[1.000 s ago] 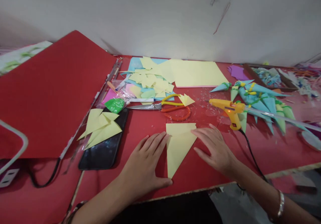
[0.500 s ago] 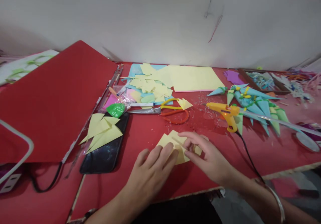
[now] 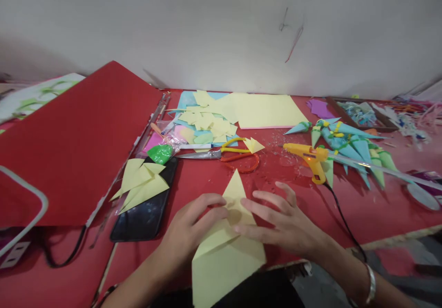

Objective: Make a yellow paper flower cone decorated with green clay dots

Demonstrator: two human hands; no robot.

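A pale yellow paper (image 3: 226, 269) lies in front of me, creased, with a pointed tip toward the wall and a wide flap over the table's front edge. My left hand (image 3: 198, 223) grips its left side, fingertips bent over the middle crease. On the right side, my right hand (image 3: 276, 218) has its fingers spread, with some fingertips touching the sheet. Beyond the tip rest scissors (image 3: 238, 150) with yellow and red handles, next to a small yellow paper piece (image 3: 254, 145). To the left, folded yellow pieces (image 3: 143, 183) lie on a black phone (image 3: 140, 220).
A yellow glue gun (image 3: 307, 156) with its cord stands at right, before a heap of blue and green paper cones (image 3: 352, 144). Yellow scraps (image 3: 207, 119) and a stack of yellow sheets (image 3: 269, 110) lie by the wall. A large red board (image 3: 79, 151) fills the left.
The yellow paper now shows a pointed tip and a wide lower flap toward me. My left hand has shifted left and my right hand's fingers have spread apart.
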